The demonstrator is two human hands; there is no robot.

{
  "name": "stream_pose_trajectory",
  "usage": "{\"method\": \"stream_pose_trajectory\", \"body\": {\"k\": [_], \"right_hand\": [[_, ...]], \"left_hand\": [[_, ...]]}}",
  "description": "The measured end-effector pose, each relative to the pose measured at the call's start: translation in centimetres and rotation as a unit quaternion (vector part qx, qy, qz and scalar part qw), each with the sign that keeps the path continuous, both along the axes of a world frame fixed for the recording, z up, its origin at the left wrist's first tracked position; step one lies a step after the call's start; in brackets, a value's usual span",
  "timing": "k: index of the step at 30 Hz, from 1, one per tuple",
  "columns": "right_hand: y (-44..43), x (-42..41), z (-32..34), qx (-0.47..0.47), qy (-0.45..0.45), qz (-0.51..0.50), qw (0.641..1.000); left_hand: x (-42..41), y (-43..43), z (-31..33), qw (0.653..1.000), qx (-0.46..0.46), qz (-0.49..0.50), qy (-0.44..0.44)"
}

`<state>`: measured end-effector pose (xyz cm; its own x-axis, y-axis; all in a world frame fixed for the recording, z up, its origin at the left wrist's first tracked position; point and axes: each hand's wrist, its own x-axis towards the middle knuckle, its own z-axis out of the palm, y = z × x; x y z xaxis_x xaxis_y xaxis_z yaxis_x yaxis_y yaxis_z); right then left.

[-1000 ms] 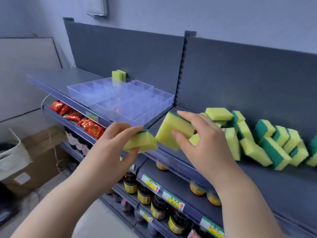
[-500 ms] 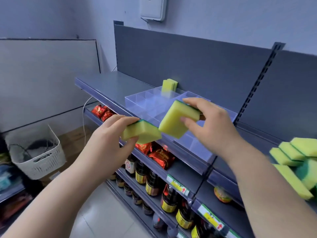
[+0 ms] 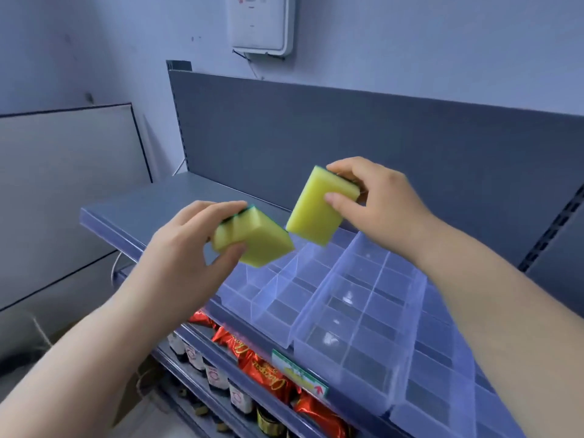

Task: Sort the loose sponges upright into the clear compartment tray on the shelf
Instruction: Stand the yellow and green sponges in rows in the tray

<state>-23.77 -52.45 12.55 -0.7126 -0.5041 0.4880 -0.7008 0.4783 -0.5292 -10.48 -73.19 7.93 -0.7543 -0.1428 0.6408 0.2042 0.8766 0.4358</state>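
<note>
Fingers of the left hand point(image 3: 177, 248) pinched the left sponge point(image 3: 257, 240), the right hand point(image 3: 387, 200) the right sponge point(image 3: 316, 210), above the tray point(image 3: 363, 352). Both were tilted, so either could have snagged a divider point(image 3: 376, 289) and toppled flat.

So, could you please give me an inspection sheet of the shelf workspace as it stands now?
Surface: grey shelf, carrying the tray.
Job's things: clear compartment tray, no sponge in the compartments in view; left sponge and right sponge held tilted above it, close together.
Clutter: nothing seen.
Grippers: left hand grips the left sponge; right hand pinches the right sponge.
Cables: thin cable below the wall box; white cable by the shelf's left end.
Surroundings: white wall box; red packets and bottles on lower shelves.
</note>
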Motion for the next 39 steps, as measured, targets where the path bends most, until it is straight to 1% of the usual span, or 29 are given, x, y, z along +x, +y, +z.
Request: {"method": "stream_pose_trajectory", "body": {"k": [6, 10, 16, 22, 26, 30, 33, 39], "right_hand": [[-3.9, -4.3, -1.0, 0.031, -0.011, -0.073, 0.997], [-6.1, -5.3, -1.9, 0.050, -0.010, -0.141, 0.989], [-9.2, -5.6, -1.8, 0.052, -0.026, -0.264, 0.963], [-10.3, -5.6, -2.7, 0.052, -0.041, -0.341, 0.938], [-9.8, -6.5, -3.2, 0.046, -0.041, -0.353, 0.934], [-9.7, -8.2, -3.7, 0.035, -0.062, -0.326, 0.943], [-9.6, -9.5, -4.8, 0.062, -0.070, -0.294, 0.951], [-9.2, -11.1, -6.7, 0.113, -0.066, -0.276, 0.952]], "left_hand": [[-5.8, -5.9, -1.7, 0.999, 0.018, -0.050, -0.003], [-10.3, -9.7, -2.3, 0.992, 0.039, -0.123, -0.005], [-16.8, -14.2, -1.9, 0.969, 0.059, -0.236, -0.050], [-20.7, -14.4, -1.2, 0.948, 0.046, -0.308, -0.057], [-22.2, -13.4, -1.4, 0.944, 0.043, -0.322, -0.051], [-22.5, -13.2, -1.7, 0.949, 0.069, -0.305, -0.046], [-22.6, -13.3, -2.3, 0.953, 0.094, -0.284, -0.048], [-23.1, -12.9, -3.1, 0.956, 0.108, -0.268, -0.055]]}}
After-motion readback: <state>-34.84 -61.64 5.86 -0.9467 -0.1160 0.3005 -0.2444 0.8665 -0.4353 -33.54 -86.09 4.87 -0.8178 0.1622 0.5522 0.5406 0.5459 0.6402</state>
